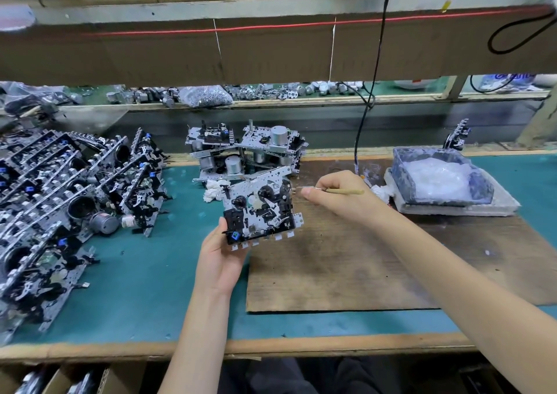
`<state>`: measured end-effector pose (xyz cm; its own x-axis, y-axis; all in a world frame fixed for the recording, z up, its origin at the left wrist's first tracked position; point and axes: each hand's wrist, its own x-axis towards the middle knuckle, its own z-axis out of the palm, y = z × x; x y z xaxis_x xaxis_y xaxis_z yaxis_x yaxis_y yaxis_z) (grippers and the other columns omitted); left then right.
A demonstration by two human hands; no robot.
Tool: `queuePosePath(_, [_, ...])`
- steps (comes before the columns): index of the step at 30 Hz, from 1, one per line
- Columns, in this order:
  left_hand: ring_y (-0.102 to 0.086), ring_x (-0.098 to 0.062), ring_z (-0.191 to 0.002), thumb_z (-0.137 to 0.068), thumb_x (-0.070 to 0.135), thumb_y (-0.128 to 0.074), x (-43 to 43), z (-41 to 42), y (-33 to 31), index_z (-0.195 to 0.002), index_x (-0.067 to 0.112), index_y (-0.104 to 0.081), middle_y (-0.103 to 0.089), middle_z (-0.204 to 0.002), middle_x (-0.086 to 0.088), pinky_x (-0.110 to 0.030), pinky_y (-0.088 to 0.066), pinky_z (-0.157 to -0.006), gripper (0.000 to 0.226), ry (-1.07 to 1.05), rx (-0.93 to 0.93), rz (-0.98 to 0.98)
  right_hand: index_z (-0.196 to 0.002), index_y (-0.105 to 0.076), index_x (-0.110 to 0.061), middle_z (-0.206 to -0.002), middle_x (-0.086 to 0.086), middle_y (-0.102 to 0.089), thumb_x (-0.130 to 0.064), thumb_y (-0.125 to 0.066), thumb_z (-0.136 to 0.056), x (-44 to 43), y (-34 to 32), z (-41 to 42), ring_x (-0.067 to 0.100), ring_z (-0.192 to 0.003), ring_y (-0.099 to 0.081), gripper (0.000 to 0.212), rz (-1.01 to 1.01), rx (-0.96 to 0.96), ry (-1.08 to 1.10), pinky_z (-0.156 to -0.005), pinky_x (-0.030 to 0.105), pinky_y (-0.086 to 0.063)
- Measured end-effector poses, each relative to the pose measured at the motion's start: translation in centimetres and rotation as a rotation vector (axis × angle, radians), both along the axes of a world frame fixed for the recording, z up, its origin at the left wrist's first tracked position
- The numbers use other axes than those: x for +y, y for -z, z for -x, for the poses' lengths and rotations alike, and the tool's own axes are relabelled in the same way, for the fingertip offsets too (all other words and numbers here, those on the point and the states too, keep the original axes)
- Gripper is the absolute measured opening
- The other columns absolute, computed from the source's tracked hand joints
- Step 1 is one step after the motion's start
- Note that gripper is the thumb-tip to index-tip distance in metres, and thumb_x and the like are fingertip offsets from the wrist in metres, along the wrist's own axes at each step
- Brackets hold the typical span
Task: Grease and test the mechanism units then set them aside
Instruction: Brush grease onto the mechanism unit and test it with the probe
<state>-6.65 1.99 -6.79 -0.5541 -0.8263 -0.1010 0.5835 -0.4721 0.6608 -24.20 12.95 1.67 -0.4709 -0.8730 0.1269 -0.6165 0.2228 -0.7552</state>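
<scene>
Item: mechanism unit, held above the brown work board, at its far left corner. The left hand is closed around the unit's lower left corner, thumb on the face and fingers hidden behind, tilting the working face up toward the camera; this likely exposes the reels and levers for greasing.

Item: thin stick applicator, pinched in the right hand between thumb and curled fingers, its tip just beside the unit's upper right edge; whether it touches cannot be told. The pen-like grip suggests fine dabbing.

Item: grease tray, off the board's far right corner, sitting on a flat slab and holding a pale translucent mass, presumably grease, within the right hand's reach.

Item: stacked units, just beyond the board's far left corner, motors showing.

Item: rows of units, well left of the board, leaning on edge. Which group is finished cannot be told.
</scene>
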Motion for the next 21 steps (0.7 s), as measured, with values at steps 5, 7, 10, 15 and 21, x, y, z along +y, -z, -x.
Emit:
queuePosePath(5, [-0.071, -0.011, -0.070, -0.099, 0.020, -0.034, 0.0, 0.0, 0.0, -0.065, 0.015, -0.078, -0.075, -0.078, 0.000, -0.022, -0.056, -0.057, 0.056, 0.010, -0.013, 0.012, -0.052, -0.048, -0.014, -0.038, -0.011, -0.036, -0.037, -0.062, -0.085, 0.1, -0.1, 0.2, -0.002, -0.038, -0.038, 0.043, -0.052, -0.011, 0.007, -0.042, 0.009, -0.028])
queuePosePath(7, [-0.072, -0.011, -0.074, -0.098, 0.021, -0.035, -0.1, 0.0, 0.0, -0.068, 0.016, -0.079, -0.075, -0.082, -0.001, -0.023, -0.057, -0.060, 0.053, 0.010, -0.012, 0.011, -0.053, -0.046, -0.014, -0.043, -0.010, -0.037, -0.040, -0.062, -0.085, 0.2, -0.2, 0.0, 0.001, -0.041, -0.037, 0.044, -0.066, 0.012, 0.008, -0.044, 0.013, -0.026])
queuePosePath(10, [-0.071, -0.011, -0.073, -0.098, 0.021, -0.037, -0.1, 0.0, 0.0, -0.068, 0.017, -0.079, -0.075, -0.081, 0.000, -0.023, -0.057, -0.061, 0.052, 0.000, -0.002, -0.002, -0.072, -0.059, -0.014, -0.068, 0.001, -0.055, -0.037, -0.060, -0.087, 0.5, -0.3, -0.5, 0.007, -0.060, -0.046, 0.027, -0.037, 0.201, 0.014, -0.054, 0.020, -0.035])
queuePosePath(15, [-0.070, -0.009, -0.068, -0.099, 0.019, -0.038, -0.3, 0.2, 0.1, -0.062, 0.015, -0.077, -0.074, -0.076, 0.001, -0.021, -0.056, -0.056, 0.054, -0.027, -0.014, -0.028, -0.112, -0.063, 0.002, -0.097, 0.015, -0.068, -0.002, -0.053, -0.090, 1.1, -1.6, -2.2, 0.023, -0.086, -0.061, 0.024, 0.436, 0.350, -0.041, -0.077, 0.006, -0.039])
queuePosePath(21, [-0.067, -0.013, -0.073, -0.097, 0.020, -0.043, -0.5, 0.2, 0.2, -0.070, 0.013, -0.076, -0.072, -0.079, -0.002, -0.022, -0.056, -0.058, 0.043, -0.061, -0.051, -0.065, -0.102, -0.067, 0.006, -0.079, 0.014, -0.065, -0.001, -0.057, -0.084, 2.3, -3.1, -4.4, 0.020, -0.069, -0.059, 0.022, 0.527, 0.461, -0.320, -0.065, 0.022, -0.046])
